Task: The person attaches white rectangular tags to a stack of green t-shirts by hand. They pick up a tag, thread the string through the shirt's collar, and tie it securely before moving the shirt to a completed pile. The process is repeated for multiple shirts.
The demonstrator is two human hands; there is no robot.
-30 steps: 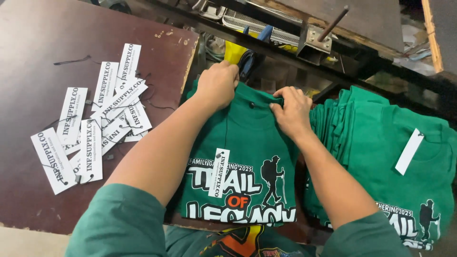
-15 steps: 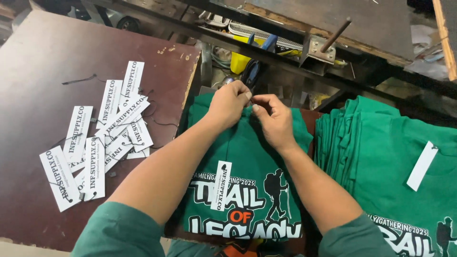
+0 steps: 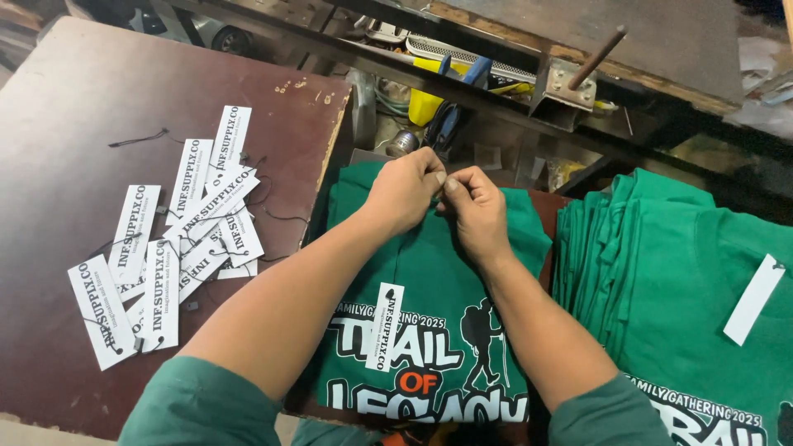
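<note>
dark worktop (image 3: 99,99) holding loose tags (image 3: 165,239); left hand (image 3: 405,190) and right hand (image 3: 475,206) pinching green shirt (image 3: 429,272) collar together, best keeping fabric taut

We are looking down at a folded shirt (image 3: 429,272) lying in the middle, directly before us. Our left hand (image 3: 405,192) and right hand (image 3: 475,206) are meeting, fingertips touching, at the shirt's far edge. A paper tag (image 3: 385,325) is lying on the shirt, between our forearms. To the left, a board table (image 3: 74,116) is carrying a loose spread of tags (image 3: 165,239), overlapping one another. To the right, a stack of folded shirts (image 3: 661,281) is sitting just beside the middle shirt, with another tag (image 3: 753,299) lying on top. Behind the shirts, a metal frame (image 3: 570,78) is running across.
</note>
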